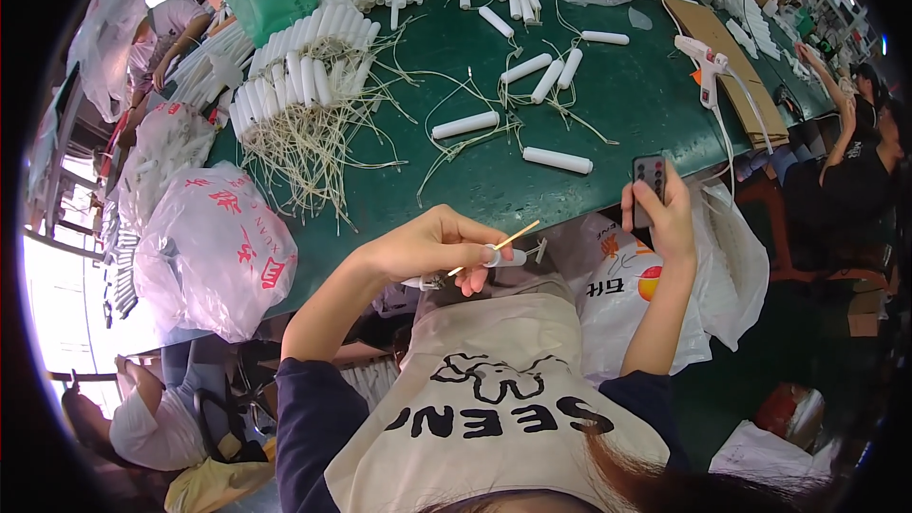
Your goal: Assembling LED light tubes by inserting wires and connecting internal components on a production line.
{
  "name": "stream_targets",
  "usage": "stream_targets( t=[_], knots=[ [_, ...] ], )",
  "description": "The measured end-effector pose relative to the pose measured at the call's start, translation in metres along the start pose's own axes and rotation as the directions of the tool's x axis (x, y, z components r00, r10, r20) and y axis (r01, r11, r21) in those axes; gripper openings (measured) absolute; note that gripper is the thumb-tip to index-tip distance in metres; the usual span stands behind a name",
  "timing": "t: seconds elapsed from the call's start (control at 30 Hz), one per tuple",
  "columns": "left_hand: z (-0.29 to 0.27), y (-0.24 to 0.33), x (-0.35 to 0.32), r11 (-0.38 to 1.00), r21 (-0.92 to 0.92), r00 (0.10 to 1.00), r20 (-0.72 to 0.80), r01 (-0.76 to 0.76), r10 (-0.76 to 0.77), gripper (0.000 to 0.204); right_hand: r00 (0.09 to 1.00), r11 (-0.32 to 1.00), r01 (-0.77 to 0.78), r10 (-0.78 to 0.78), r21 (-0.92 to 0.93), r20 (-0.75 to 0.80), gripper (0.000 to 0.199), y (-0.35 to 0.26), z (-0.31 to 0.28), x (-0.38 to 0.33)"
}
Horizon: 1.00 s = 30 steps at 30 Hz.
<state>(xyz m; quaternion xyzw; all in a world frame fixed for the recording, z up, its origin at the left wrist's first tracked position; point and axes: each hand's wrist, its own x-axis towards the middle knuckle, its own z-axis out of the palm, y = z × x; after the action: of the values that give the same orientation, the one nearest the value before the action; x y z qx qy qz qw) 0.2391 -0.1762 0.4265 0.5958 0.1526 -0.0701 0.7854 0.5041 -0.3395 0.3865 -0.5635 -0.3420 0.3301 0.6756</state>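
My left hand [439,245] is closed at the table's near edge. A thin wooden stick [524,230] slants out between its thumb and fingers. In the same grasp is a white cylinder [514,258], partly hidden by the fingers. Further right, my right hand [673,214] grips a small dark remote control [650,177] with its buttons facing up and the thumb lying over it. Beyond the hands, several white tubes with thin pale wires lie loose, among them one white tube [558,161] nearest to me and another tube [465,124] to its left.
Rows of wired white tubes [285,95] are heaped on the left of the green table [380,185]. A hot glue gun [705,66] and cardboard [736,85] lie right. Plastic bags [223,247] stand at the left edge. Other people sit on both sides.
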Motion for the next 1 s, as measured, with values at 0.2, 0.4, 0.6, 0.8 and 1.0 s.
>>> stream_targets(
  t=[0.2,0.4,0.6,0.8,1.0],
  knots=[
    [-0.001,0.005,0.001,0.982,-0.044,0.980,-0.076,0.183,-0.185,0.026,0.928,0.969,-0.200,0.235,-0.143,0.289,0.025,-0.005,-0.004,-0.023],
    [0.000,0.005,-0.002,0.977,-0.014,0.972,-0.099,0.213,-0.213,0.024,0.894,0.941,-0.161,0.267,-0.299,0.359,0.027,-0.008,0.010,-0.026],
    [0.002,0.005,0.000,0.979,-0.027,0.976,-0.074,0.202,-0.204,0.025,0.880,0.925,-0.081,0.241,-0.370,0.410,0.029,-0.003,0.018,-0.023],
    [0.001,0.004,0.001,0.980,-0.048,0.976,-0.097,0.193,-0.197,0.022,0.849,0.879,-0.007,0.258,-0.477,0.461,0.029,0.001,0.025,-0.019],
    [-0.002,0.005,0.001,0.978,-0.045,0.975,-0.075,0.206,-0.209,0.022,0.907,0.919,0.011,0.157,-0.395,0.391,0.031,0.005,0.044,-0.013]
  ],
)
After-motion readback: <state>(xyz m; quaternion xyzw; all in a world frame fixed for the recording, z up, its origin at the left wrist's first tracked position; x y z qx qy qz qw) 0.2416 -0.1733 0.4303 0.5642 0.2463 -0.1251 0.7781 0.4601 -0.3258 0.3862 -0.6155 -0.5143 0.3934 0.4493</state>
